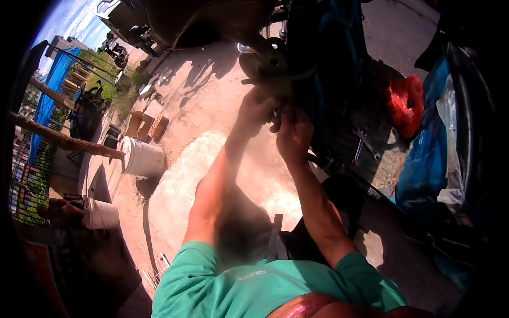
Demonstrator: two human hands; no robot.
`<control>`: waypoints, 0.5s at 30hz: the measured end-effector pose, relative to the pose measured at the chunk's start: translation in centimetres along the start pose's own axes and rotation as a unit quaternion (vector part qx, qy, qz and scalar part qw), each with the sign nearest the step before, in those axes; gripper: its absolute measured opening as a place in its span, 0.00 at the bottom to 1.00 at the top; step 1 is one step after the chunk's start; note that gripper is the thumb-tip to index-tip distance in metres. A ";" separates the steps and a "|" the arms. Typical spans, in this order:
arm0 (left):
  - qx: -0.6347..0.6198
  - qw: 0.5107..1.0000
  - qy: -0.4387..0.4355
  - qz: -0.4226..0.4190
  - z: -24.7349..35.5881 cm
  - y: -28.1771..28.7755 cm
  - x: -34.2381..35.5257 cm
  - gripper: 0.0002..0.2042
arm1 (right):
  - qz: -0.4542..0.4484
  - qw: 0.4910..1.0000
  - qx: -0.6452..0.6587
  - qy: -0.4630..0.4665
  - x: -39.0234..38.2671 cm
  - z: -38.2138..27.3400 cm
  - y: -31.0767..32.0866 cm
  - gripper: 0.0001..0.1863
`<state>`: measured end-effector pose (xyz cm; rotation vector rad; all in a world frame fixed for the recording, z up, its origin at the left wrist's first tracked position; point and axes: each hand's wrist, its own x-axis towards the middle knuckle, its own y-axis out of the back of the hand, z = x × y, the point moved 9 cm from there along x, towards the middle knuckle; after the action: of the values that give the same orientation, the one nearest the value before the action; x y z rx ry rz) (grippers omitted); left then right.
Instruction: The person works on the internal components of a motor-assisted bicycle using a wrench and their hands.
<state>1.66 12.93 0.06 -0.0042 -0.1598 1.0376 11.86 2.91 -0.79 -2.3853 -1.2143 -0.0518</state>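
Both my arms reach forward to the underside of a dark vehicle part, just below a round metal piece with a hole in its middle. My left hand has its fingers bent inward close under that piece. Beside it, my right hand is closed, its thumb and fingertips pinched together near the left fingertips. A small bright spot shows between the two hands, but shade hides what they hold. Two wrenches, one open-ended and a second one, lie on the vehicle's floorboard to the right.
A crumpled red plastic bag rests beyond the wrenches, near a blue body panel. On the left stand a white bucket with a wooden pole at it and a smaller bucket. A cardboard box and a brick sit behind.
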 end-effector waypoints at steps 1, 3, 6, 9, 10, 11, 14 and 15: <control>-0.002 1.000 -0.011 -0.020 0.0 -0.1 0.1 0.12 | -0.005 1.000 -0.030 0.000 0.0 0.1 0.2 0.14; 0.010 0.998 -0.050 -0.041 0.1 -0.3 0.6 0.12 | -0.007 0.996 -0.084 0.004 0.2 -0.6 0.4 0.14; 0.054 0.995 -0.086 -0.018 0.2 0.1 0.8 0.15 | -0.019 0.993 -0.120 0.007 0.1 -2.2 0.3 0.13; 0.059 0.997 -0.057 -0.002 -0.6 0.1 1.0 0.21 | -0.025 0.997 -0.067 0.000 0.4 -1.7 0.3 0.12; 0.046 0.997 -0.063 -0.009 -0.5 0.0 1.2 0.21 | -0.018 0.999 -0.039 -0.005 0.3 -1.6 0.2 0.12; 0.033 0.997 -0.069 -0.015 -0.3 0.0 1.5 0.22 | -0.010 1.000 -0.012 -0.010 0.4 -1.4 0.1 0.11; -0.016 0.996 -0.088 -0.015 -0.4 -0.2 1.3 0.21 | -0.002 0.997 -0.055 0.045 0.8 -0.1 0.7 0.10; -0.037 0.994 -0.098 -0.008 -0.3 -0.2 1.3 0.21 | 0.004 0.997 -0.066 0.045 0.8 -0.3 0.7 0.10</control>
<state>2.55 13.95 -0.08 0.0304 -0.3759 1.0157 12.97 3.04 -0.56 -2.4708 -1.1931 -0.2424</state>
